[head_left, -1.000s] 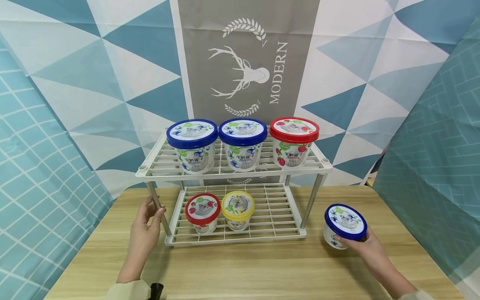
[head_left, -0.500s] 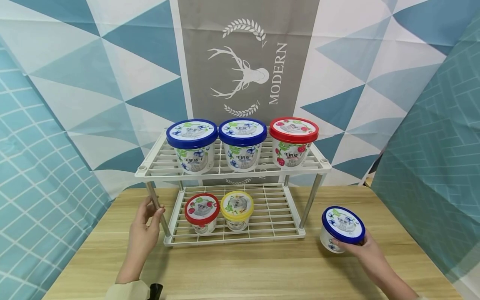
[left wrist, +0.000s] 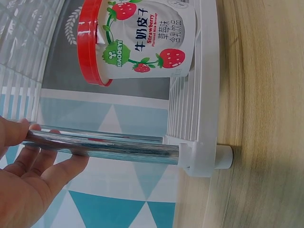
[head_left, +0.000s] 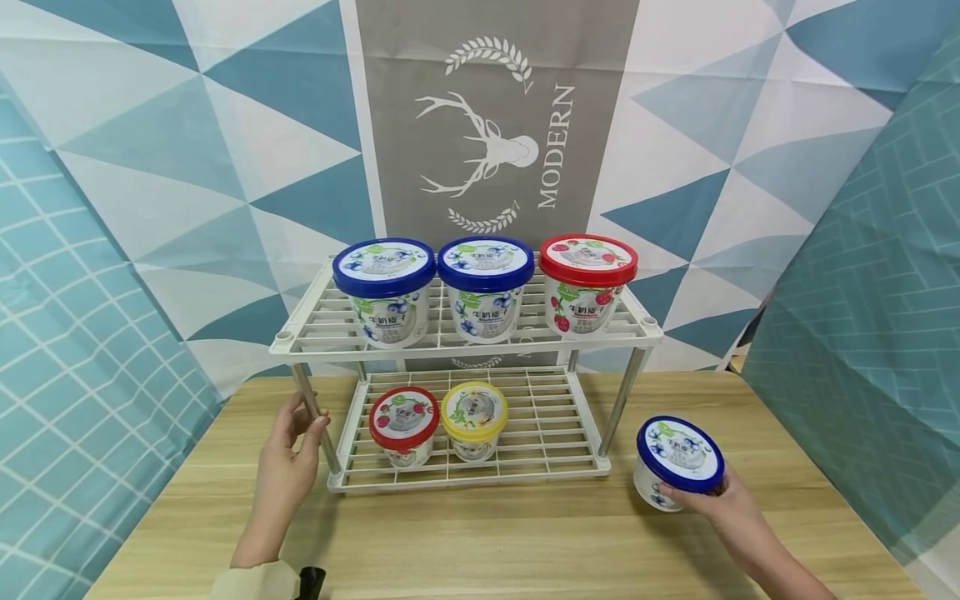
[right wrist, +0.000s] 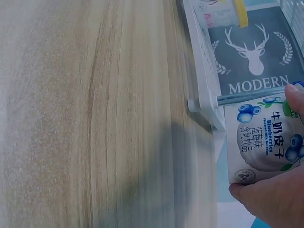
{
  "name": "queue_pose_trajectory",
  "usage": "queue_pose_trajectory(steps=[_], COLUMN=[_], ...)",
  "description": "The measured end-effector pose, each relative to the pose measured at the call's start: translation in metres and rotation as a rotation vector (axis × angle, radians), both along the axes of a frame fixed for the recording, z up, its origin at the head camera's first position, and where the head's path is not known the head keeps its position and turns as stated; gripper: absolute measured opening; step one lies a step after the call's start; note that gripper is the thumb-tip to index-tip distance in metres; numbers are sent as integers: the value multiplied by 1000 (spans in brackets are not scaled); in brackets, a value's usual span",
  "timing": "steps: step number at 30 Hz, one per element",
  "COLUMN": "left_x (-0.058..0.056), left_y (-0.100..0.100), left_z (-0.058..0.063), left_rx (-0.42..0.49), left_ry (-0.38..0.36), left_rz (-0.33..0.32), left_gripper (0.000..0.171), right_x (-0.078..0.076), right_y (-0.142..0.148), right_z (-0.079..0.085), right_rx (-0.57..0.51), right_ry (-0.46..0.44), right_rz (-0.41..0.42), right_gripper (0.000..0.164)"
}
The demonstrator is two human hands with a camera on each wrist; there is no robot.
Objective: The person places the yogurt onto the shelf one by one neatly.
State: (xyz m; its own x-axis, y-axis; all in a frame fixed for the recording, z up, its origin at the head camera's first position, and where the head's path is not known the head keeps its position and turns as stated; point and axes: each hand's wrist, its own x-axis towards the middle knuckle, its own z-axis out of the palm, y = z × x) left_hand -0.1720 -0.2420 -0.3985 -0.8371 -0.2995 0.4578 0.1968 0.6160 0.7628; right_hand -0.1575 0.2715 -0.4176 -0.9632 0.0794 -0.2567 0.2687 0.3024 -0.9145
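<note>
My right hand (head_left: pixel 723 510) grips a blueberry milk tub (head_left: pixel 654 483) with a blue lid, right of the rack and above the table. In the right wrist view the tub's printed side (right wrist: pixel 266 137) shows, with the thumb up by its lid. My left hand (head_left: pixel 288 454) holds the front left metal post (left wrist: pixel 109 147) of the white two-tier rack (head_left: pixel 468 354), thumb on one side and fingers on the other. On the lower tier stand a strawberry tub (head_left: pixel 405 421) with a red lid and a smaller tub with a yellow lid (head_left: pixel 475 417).
Along the upper tier stand two blue-lidded tubs (head_left: pixel 390 321) (head_left: pixel 487 317) and a red-lidded tub (head_left: pixel 585 308). The wooden table (head_left: pixel 480 542) reaches forward to a patterned cloth backdrop (head_left: pixel 300 125). Blue tiled cloth (head_left: pixel 90 375) closes off the left side.
My right hand has brought the blue-lidded tub slightly left and toward me, nearer the rack's right post. The left hand stays on its post.
</note>
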Motion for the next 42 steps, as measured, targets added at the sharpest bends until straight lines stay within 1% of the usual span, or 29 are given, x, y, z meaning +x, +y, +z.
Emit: queue_pose_trajectory(steps=[4,11,15,20,25,33,42], left_x=[-1,-1,0,-1,-1,-1,-1], left_y=[0,0,0,0,0,0,0], left_z=[-1,0,-1,-1,-1,0,-1], left_rx=[-3,2,6,10,17,13,9], left_ry=[1,-2,-3,-7,-15,-9,-17], left_rz=[2,7,7,8,10,5,12], left_gripper=[39,39,39,39,39,39,38], right_x=[2,4,6,6,7,6,7], right_y=[-4,-12,-18,-23,-26,-32,-39], right_z=[2,5,6,8,10,11,9], right_rx=[2,40,29,2,-20,-23,-12], right_ry=[-3,-26,-28,-7,-7,-27,-8], right_rz=[3,11,24,37,37,55,70], right_gripper=[104,107,106,103,104,103,100])
